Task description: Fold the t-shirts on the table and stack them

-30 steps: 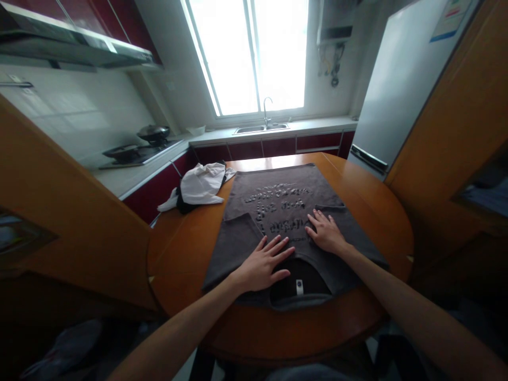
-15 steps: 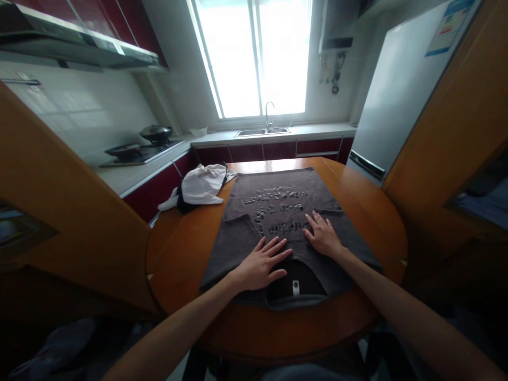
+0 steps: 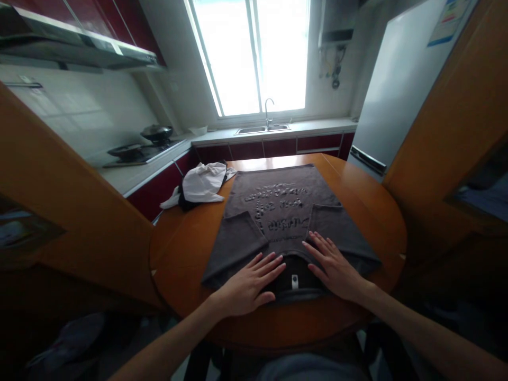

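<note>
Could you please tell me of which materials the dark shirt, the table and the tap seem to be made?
Dark shirt: matte fabric, perhaps cotton; its plain areas show no shine.
Table: probably varnished wood or veneer, orange-brown, with bright glare along its far edge.
Tap: likely polished metal, thin and silvery.

Grey shirt (image 3: 278,216) is showing as matt cloth; its lettering (image 3: 288,225) is glinting, looking rough. Bench (image 3: 373,211): smooth wood, reflecting light. White cloth (image 3: 204,182) is lying matt, creased. Metal tap (image 3: 266,111) is shining. Wall tiles (image 3: 79,100) and red upper cabinets (image 3: 99,18) are gleaming, glossy. Refrigerator (image 3: 397,90) is looking smooth, satiny.
</note>
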Action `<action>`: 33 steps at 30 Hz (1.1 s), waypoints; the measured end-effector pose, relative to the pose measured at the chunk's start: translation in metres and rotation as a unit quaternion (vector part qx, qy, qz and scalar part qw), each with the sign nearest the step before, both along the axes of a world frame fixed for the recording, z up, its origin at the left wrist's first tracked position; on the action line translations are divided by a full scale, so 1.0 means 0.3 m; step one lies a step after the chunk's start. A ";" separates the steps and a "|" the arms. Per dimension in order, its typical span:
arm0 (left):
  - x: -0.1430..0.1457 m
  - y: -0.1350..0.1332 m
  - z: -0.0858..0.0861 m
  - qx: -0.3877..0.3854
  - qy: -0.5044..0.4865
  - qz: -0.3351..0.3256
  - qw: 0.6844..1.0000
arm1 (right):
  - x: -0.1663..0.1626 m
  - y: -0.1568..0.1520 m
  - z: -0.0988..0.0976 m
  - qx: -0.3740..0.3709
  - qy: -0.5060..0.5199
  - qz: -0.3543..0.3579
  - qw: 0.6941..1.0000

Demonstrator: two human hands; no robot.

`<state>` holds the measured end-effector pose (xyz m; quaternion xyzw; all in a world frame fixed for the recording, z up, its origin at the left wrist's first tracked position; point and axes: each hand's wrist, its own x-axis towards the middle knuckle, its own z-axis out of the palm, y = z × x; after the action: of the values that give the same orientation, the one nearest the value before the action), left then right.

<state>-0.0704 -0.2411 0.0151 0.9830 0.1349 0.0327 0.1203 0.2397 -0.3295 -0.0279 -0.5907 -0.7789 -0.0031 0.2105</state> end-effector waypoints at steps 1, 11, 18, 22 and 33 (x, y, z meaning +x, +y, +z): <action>-0.012 -0.009 0.003 0.000 0.010 -0.003 1.000 | 0.008 -0.027 0.004 -0.006 -0.003 0.010 1.000; -0.059 -0.063 0.023 0.008 0.006 0.001 1.000 | 0.042 -0.143 0.052 -0.073 0.000 0.100 0.992; -0.062 -0.055 0.012 0.008 -0.010 0.018 1.000 | 0.049 -0.139 0.061 -0.098 0.025 0.114 0.988; -0.063 -0.055 0.014 -0.001 -0.032 0.016 0.999 | 0.043 -0.142 0.053 -0.080 0.039 0.095 0.991; -0.067 -0.062 -0.001 -0.001 -0.055 0.026 0.998 | 0.044 -0.154 0.028 -0.020 0.046 0.078 0.996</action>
<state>-0.0904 -0.2596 0.0148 0.9757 0.1536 0.0899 0.1276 0.2529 -0.3758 -0.0194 -0.5322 -0.8118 0.0562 0.2335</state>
